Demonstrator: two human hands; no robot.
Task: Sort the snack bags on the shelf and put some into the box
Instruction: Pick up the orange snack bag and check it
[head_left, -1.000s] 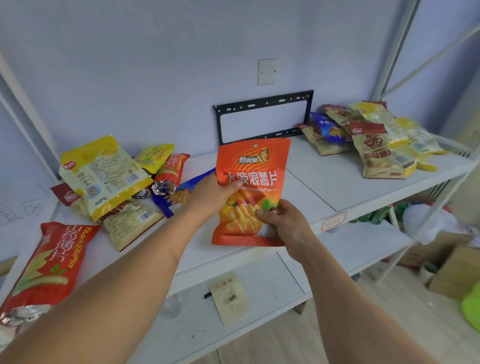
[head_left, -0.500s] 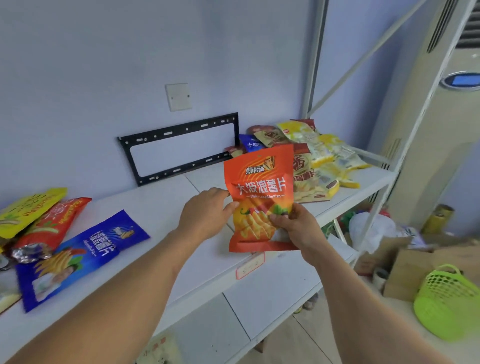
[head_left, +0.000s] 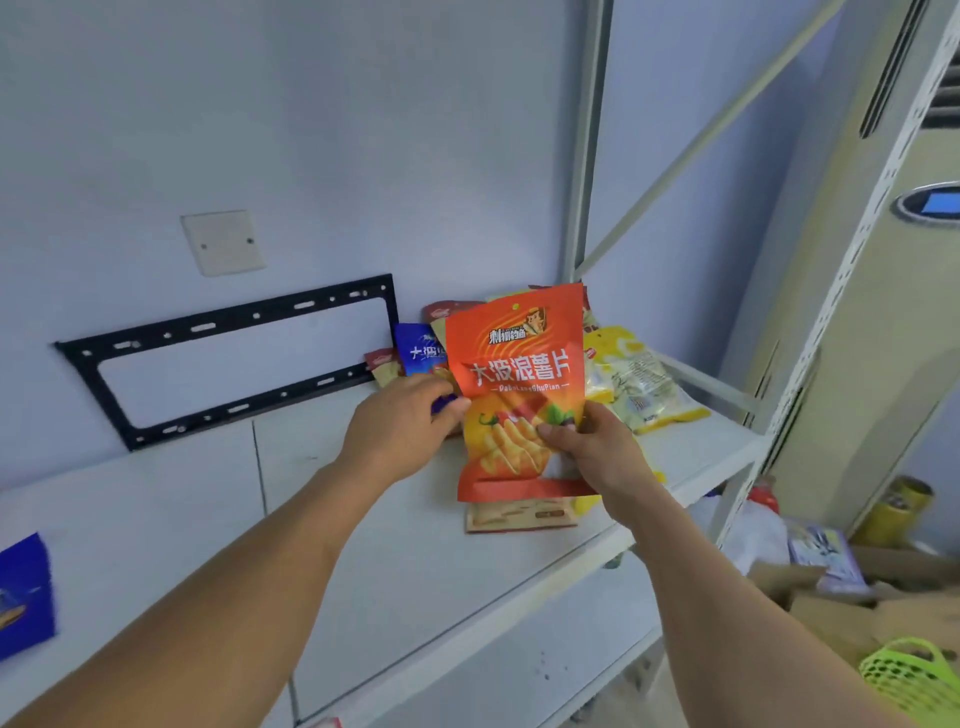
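Note:
An orange snack bag (head_left: 519, 364) with white lettering is upright in front of me, above the white shelf (head_left: 415, 551). My left hand (head_left: 400, 426) pinches its left edge. My right hand (head_left: 592, 452) grips its lower right part, thumb on the front. Right behind the bag lies a pile of snack bags at the shelf's right end, among them a yellow bag (head_left: 634, 384) and a blue bag (head_left: 418, 353). A tan bag (head_left: 519, 517) lies flat under the orange one. Brown cardboard boxes (head_left: 893, 613) sit blurred on the floor at the lower right.
A black wall bracket (head_left: 228, 358) leans at the back of the shelf. Another blue bag (head_left: 21, 592) shows at the left edge. A green basket (head_left: 914, 675) is at the bottom right, a tall air conditioner (head_left: 883, 312) beyond the shelf's upright. A lower shelf board runs beneath.
Both hands have carried the orange bag to the right, from the left pile to in front of the right pile. The view has swung right with it.

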